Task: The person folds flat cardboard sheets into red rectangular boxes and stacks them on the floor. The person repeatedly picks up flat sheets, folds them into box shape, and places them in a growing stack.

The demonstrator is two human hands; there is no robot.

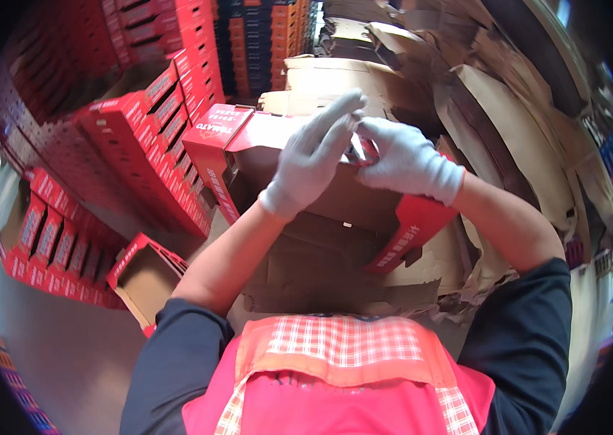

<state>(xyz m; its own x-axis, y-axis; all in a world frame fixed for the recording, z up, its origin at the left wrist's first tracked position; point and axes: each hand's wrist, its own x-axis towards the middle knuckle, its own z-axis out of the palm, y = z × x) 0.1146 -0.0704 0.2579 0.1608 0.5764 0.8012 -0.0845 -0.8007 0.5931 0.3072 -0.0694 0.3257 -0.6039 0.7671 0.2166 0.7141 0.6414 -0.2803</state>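
Observation:
A red printed cardboard carton [255, 174] stands partly folded before me, its plain brown inner side facing up. Both my hands wear white knit gloves and meet over its far wall. My left hand [306, 163] has its fingers stretched out, pointing up and right, with the fingertips close to the right hand. My right hand [411, 161] is closed in a pinch at the wall's upper edge. Between its thumb and fingers shows something glossy, white and red; whether it belongs to the carton I cannot make out. The carton's right red end panel [408, 232] slants outward below this hand.
Tall stacks of red cartons [154, 130] rise at the left. A single open carton [148, 279] lies on the floor in front of a lower stack [52, 243]. Flat brown cardboard sheets [516, 152] lean in a heap at the right. Dark and orange crates [259, 43] stand behind.

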